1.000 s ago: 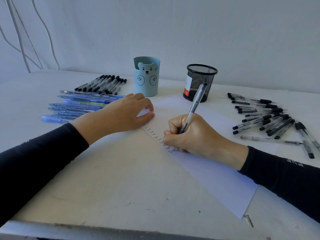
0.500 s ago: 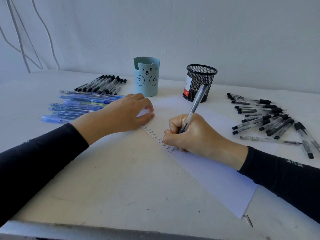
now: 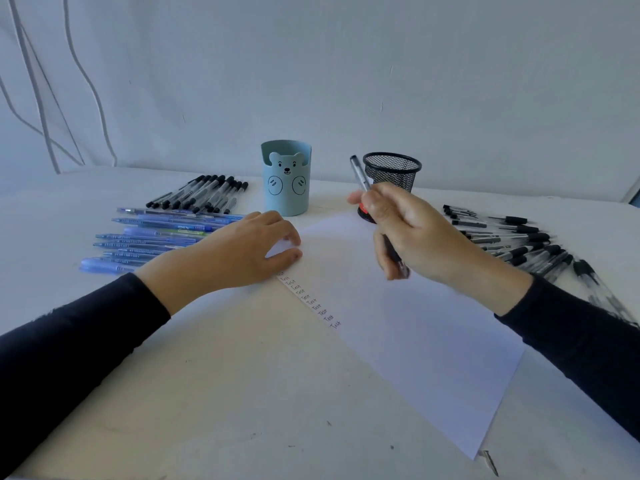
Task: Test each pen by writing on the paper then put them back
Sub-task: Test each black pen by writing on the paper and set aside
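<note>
A white sheet of paper (image 3: 415, 327) lies askew on the table, with a column of small handwritten words along its left edge. My left hand (image 3: 235, 254) rests flat on the sheet's upper left corner, fingers spread. My right hand (image 3: 412, 233) is raised above the paper and grips a clear pen with a black grip (image 3: 360, 174), held nearly upright in front of the black mesh cup (image 3: 393, 171). A blue bear-faced cup (image 3: 286, 178) stands at the back centre.
Blue pens (image 3: 156, 237) lie in rows at the left, with a row of black-capped pens (image 3: 201, 195) behind them. A heap of black-grip clear pens (image 3: 519, 244) lies at the right. A small dark object (image 3: 490, 460) lies near the paper's bottom corner.
My right hand has lifted the pen off the paper and moved up and right toward the mesh cup. The left hand stays on the sheet.
</note>
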The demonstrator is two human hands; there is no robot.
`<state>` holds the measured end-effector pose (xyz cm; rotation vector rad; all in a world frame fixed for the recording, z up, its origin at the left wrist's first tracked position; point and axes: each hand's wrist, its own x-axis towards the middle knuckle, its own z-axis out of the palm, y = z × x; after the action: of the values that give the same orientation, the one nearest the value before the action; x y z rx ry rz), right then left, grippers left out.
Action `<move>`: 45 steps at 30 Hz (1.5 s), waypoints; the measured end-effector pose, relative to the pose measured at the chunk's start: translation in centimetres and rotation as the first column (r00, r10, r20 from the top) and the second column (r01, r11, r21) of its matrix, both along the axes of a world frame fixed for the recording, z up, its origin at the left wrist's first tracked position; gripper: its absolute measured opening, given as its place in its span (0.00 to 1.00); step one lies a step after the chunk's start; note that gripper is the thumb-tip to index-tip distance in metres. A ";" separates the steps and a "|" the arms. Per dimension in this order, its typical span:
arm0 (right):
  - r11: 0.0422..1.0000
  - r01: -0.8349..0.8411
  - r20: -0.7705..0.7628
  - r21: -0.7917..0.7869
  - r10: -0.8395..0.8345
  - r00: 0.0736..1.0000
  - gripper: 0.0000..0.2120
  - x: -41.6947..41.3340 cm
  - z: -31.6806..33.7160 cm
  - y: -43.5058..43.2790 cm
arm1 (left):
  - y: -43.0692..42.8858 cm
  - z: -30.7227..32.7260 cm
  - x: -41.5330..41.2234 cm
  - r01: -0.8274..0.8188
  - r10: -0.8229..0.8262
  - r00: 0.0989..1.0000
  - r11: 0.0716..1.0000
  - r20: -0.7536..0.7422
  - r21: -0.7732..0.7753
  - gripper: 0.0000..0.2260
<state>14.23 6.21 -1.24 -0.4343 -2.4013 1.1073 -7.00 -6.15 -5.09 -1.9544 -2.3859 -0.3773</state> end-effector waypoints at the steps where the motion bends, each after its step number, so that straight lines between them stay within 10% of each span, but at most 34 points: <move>1: 0.996 0.010 -0.024 0.089 -0.008 1.000 0.11 0.2 0.1 0.4 | 0.0 -0.1 -0.1 0.005 -0.005 1.000 1.000 0.006 0.010 0.15; 5: 0.899 0.010 -0.015 0.438 -0.004 1.000 0.09 0.1 -0.9 2.3 | 0.0 -0.1 -0.2 0.014 -0.014 1.000 1.000 0.021 0.013 0.15; 16: 0.726 -0.178 0.330 0.664 -0.070 0.942 0.17 -0.8 -4.4 1.9 | -0.3 0.0 -0.4 0.033 -0.034 0.999 0.999 0.024 0.034 0.13; 20: 0.822 -0.169 0.453 0.544 -0.119 0.883 0.20 -0.6 -2.7 1.8 | -0.1 -0.4 -0.6 0.000 0.001 1.000 0.996 -0.014 0.091 0.12; 23: 0.856 0.069 0.299 0.512 -0.253 0.920 0.15 0.4 -1.2 4.7 | 0.5 -0.8 0.1 0.037 -0.047 0.998 0.957 0.028 0.288 0.22; 28: 0.648 0.311 0.221 0.695 -0.604 0.766 0.16 2.9 -1.8 12.1 | 1.1 -1.1 3.3 0.271 -0.349 0.924 0.886 0.158 0.376 0.26; 45: 0.469 0.349 0.112 0.811 -0.711 0.695 0.07 4.3 -3.0 15.1 | 0.9 0.9 2.9 0.281 -0.347 0.938 0.769 0.006 0.575 0.12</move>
<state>18.52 21.32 -4.20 -1.1474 -2.4912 -0.3609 -4.11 -5.24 -4.17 -2.0434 -1.6783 -1.0970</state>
